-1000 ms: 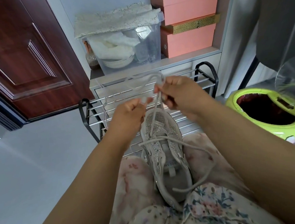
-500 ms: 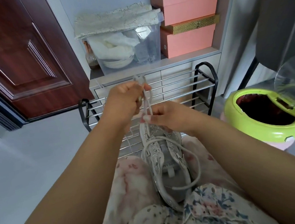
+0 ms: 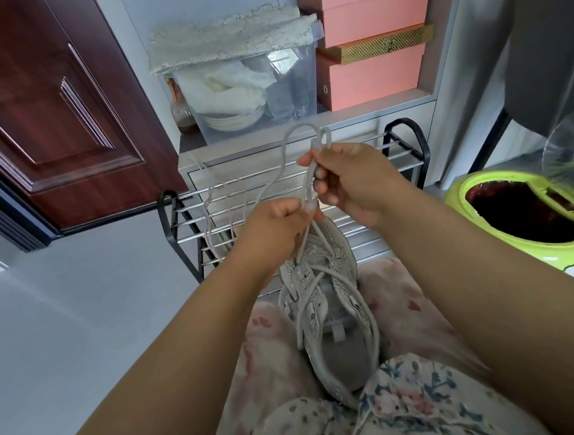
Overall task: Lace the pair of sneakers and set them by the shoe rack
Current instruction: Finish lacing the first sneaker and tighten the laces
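A pale grey sneaker (image 3: 333, 303) with sparkly trim lies between my knees, toe pointing away from me. Its grey lace (image 3: 284, 162) runs up from the eyelets in loose loops. My left hand (image 3: 273, 232) pinches the lace just above the toe end of the eyelets. My right hand (image 3: 351, 178) is higher and to the right, gripping a doubled stretch of the same lace, a loop sticking up above its fingers. Only one sneaker shows. The black metal shoe rack (image 3: 406, 132) stands right behind my hands.
A dark red door (image 3: 47, 116) fills the left. Above the rack a cabinet top carries a clear plastic bin (image 3: 306, 88) and stacked pink boxes (image 3: 370, 73). A lime-green bin (image 3: 465, 189) stands at the right. Grey floor (image 3: 79, 302) spreads out to the left.
My hands swapped heights: the left dropped from above the rack to the shoe's toe, the right rose up and right, drawing the lace with it.
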Demonstrator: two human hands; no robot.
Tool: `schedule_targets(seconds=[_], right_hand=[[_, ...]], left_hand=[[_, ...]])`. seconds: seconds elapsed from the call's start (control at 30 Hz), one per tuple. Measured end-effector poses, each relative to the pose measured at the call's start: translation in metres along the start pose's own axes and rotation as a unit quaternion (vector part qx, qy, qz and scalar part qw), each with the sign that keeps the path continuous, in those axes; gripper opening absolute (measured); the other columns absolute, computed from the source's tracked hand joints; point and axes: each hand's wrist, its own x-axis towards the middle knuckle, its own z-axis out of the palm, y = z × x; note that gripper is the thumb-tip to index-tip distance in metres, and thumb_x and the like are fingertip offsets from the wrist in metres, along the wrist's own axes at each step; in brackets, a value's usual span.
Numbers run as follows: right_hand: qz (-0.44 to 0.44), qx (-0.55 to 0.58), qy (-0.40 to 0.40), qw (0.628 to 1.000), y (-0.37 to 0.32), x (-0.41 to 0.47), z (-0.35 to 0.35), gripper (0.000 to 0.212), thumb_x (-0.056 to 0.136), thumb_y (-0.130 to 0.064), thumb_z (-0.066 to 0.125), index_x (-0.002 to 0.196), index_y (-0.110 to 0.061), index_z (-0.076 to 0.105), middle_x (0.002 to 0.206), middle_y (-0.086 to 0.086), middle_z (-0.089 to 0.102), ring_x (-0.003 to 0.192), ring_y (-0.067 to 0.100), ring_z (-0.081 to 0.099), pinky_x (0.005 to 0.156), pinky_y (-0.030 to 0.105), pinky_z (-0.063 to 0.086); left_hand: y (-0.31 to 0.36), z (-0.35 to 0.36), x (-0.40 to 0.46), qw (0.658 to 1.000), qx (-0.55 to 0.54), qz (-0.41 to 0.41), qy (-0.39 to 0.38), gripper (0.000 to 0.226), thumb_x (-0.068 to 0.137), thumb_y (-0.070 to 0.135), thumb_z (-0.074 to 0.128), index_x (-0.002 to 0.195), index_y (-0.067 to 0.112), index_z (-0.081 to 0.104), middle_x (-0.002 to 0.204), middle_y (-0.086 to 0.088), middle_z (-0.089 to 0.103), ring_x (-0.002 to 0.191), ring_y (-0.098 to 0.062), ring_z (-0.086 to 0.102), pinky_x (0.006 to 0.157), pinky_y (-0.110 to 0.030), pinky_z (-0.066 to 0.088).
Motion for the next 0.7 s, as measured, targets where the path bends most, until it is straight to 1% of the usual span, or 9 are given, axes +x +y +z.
schedule_targets(seconds=[0.1, 0.2, 0.27, 0.4, 0.47, 0.53, 0.57, 0.63, 0.7], right_hand=[[0.029, -0.092, -0.031, 0.995, 0.008, -0.011, -0.009, 0.025, 0.096, -0.024, 0.051, 0.08, -0.008, 0.059, 0.056, 0.0, 0.048, 0.042, 0.01, 0.042, 0.039, 0.022, 0.028], [0.041, -0.301, -0.124, 0.945, 0.02, -0.027, -0.006, 0.027, 0.093, -0.029, 0.055, 0.075, -0.01, 0.06, 0.051, 0.002, 0.047, 0.042, 0.014, 0.04, 0.043, 0.023, 0.032], [0.018, -0.34, -0.132, 0.931, 0.024, -0.029, -0.001, 0.026, 0.095, -0.028, 0.054, 0.078, -0.012, 0.065, 0.049, 0.003, 0.047, 0.042, 0.017, 0.04, 0.043, 0.024, 0.035], [-0.003, -0.155, -0.041, 0.987, 0.011, -0.015, -0.001, 0.032, 0.099, -0.019, 0.046, 0.071, -0.009, 0.059, 0.042, 0.0, 0.048, 0.037, 0.017, 0.039, 0.038, 0.023, 0.035], [-0.015, -0.082, -0.005, 0.996, 0.0, -0.006, -0.002, 0.031, 0.099, -0.012, 0.045, 0.07, -0.007, 0.057, 0.041, -0.001, 0.046, 0.038, 0.016, 0.04, 0.036, 0.021, 0.034], [-0.026, -0.048, 0.006, 0.998, -0.006, 0.0, 0.001, 0.031, 0.098, -0.009, 0.045, 0.069, -0.005, 0.056, 0.041, -0.001, 0.043, 0.038, 0.016, 0.04, 0.035, 0.02, 0.032], [-0.029, -0.043, 0.006, 0.999, -0.007, 0.002, 0.002, 0.031, 0.098, -0.008, 0.044, 0.069, -0.005, 0.056, 0.041, -0.001, 0.043, 0.039, 0.017, 0.038, 0.035, 0.02, 0.031], [-0.028, -0.047, 0.0, 0.998, -0.006, 0.002, 0.005, 0.031, 0.098, -0.008, 0.044, 0.07, -0.005, 0.057, 0.042, -0.001, 0.043, 0.044, 0.019, 0.035, 0.035, 0.021, 0.03], [-0.027, -0.03, -0.007, 0.999, -0.003, 0.002, 0.003, 0.029, 0.098, -0.01, 0.044, 0.074, -0.005, 0.059, 0.047, 0.001, 0.042, 0.043, 0.019, 0.035, 0.035, 0.02, 0.029]], left_hand=[[0.014, -0.008, 0.007, 0.997, -0.062, -0.005, 0.044, 0.027, 0.097, 0.011, 0.049, 0.075, 0.009, 0.065, 0.038, 0.01, 0.045, 0.034, -0.001, 0.032, 0.041, -0.017, 0.029], [0.028, -0.015, 0.014, 0.994, -0.084, 0.024, 0.064, 0.027, 0.097, 0.01, 0.049, 0.075, 0.01, 0.065, 0.047, 0.003, 0.041, 0.035, -0.004, 0.031, 0.04, -0.018, 0.028], [0.033, -0.017, 0.019, 0.993, -0.087, 0.047, 0.071, 0.026, 0.096, 0.014, 0.051, 0.075, 0.012, 0.066, 0.052, -0.001, 0.035, 0.039, -0.007, 0.026, 0.04, -0.018, 0.024], [0.033, -0.018, 0.019, 0.989, -0.119, 0.058, 0.073, 0.024, 0.098, 0.019, 0.05, 0.083, 0.015, 0.068, 0.054, 0.0, 0.034, 0.04, -0.007, 0.026, 0.041, -0.02, 0.022], [0.026, -0.017, 0.014, 0.996, -0.062, 0.02, 0.064, 0.027, 0.098, 0.024, 0.049, 0.08, 0.023, 0.069, 0.054, 0.002, 0.037, 0.042, -0.008, 0.029, 0.044, -0.021, 0.026], [0.014, -0.011, 0.006, 0.998, 0.052, -0.018, 0.016, 0.029, 0.097, 0.033, 0.05, 0.078, 0.023, 0.068, 0.052, 0.004, 0.043, 0.045, -0.009, 0.034, 0.047, -0.021, 0.03], [0.008, -0.007, 0.001, 0.995, 0.093, -0.022, -0.022, 0.03, 0.097, 0.037, 0.049, 0.084, 0.019, 0.07, 0.052, 0.002, 0.045, 0.045, -0.01, 0.034, 0.047, -0.02, 0.031], [0.0, 0.002, -0.005, 0.994, 0.099, 0.0, -0.056, 0.032, 0.097, 0.034, 0.049, 0.089, 0.012, 0.071, 0.05, -0.001, 0.041, 0.043, -0.011, 0.032, 0.046, -0.021, 0.029], [0.001, 0.003, -0.004, 0.998, 0.059, 0.005, -0.018, 0.033, 0.098, 0.028, 0.049, 0.076, 0.015, 0.069, 0.044, 0.005, 0.042, 0.04, -0.009, 0.032, 0.05, -0.023, 0.032]])
